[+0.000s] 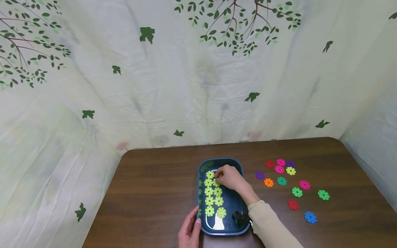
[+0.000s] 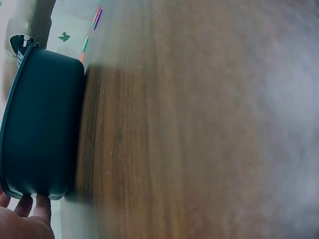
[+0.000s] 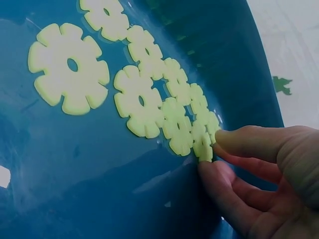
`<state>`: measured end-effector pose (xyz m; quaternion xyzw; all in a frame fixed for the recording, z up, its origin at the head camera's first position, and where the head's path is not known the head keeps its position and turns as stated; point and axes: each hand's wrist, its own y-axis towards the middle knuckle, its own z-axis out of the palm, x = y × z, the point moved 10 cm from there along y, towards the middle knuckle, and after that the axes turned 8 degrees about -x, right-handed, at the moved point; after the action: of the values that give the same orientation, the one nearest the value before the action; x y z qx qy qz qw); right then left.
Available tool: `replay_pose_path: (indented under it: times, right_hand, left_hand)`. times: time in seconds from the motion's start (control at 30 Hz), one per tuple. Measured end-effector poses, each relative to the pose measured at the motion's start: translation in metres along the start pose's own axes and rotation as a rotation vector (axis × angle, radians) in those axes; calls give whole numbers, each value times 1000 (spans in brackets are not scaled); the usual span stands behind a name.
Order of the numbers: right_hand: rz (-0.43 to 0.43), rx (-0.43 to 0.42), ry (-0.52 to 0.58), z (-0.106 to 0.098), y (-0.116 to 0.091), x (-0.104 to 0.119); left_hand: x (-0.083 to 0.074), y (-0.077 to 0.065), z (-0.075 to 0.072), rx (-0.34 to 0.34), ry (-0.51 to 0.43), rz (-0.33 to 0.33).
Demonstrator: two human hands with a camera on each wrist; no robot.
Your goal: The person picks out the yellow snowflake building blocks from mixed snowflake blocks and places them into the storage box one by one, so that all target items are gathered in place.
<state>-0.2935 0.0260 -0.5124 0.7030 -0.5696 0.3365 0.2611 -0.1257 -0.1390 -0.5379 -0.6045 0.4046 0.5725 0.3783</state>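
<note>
A dark blue tray (image 1: 231,230) stands on the table, with yellow-green flower-shaped discs (image 1: 209,211) laid in two columns along its left side. My right hand (image 1: 231,179) reaches over the tray from the right. Its thumb and fingers pinch a yellow-green disc (image 3: 203,144) at the far end of the right column, partly hidden by the fingertips. At the tray's near left corner, my left hand (image 1: 190,229) touches the outside wall with its fingertips. The left wrist view shows those fingers (image 2: 43,206) extended against the tray's side (image 2: 42,124).
On the brown table (image 1: 155,196), right of the tray, lie scattered flower discs: red (image 1: 293,205), blue (image 1: 310,217), green (image 1: 323,195), orange (image 1: 268,182), purple (image 1: 260,175), pink (image 1: 305,185) and one yellow-green disc (image 1: 291,171). A leaf-printed curtain (image 1: 198,86) hangs behind.
</note>
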Motion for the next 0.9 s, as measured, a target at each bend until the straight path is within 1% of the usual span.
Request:
replay_pose_path:
  times: [0.3,0.53,0.77,0.9]
  right_hand:
    - [-23,29,0,-2,2,3]
    - [-64,15,46,-10,1,11]
    - [-96,21,101,-19,-7,24]
    - [-107,15,95,-27,-14,32]
  left_hand:
    - [0,-1,1,3,12,-13]
    - [0,-1,0,-4,16,-4]
    - [-1,-1,-1,-14,31,-12]
    - [-1,-1,0,-17,26,-9]
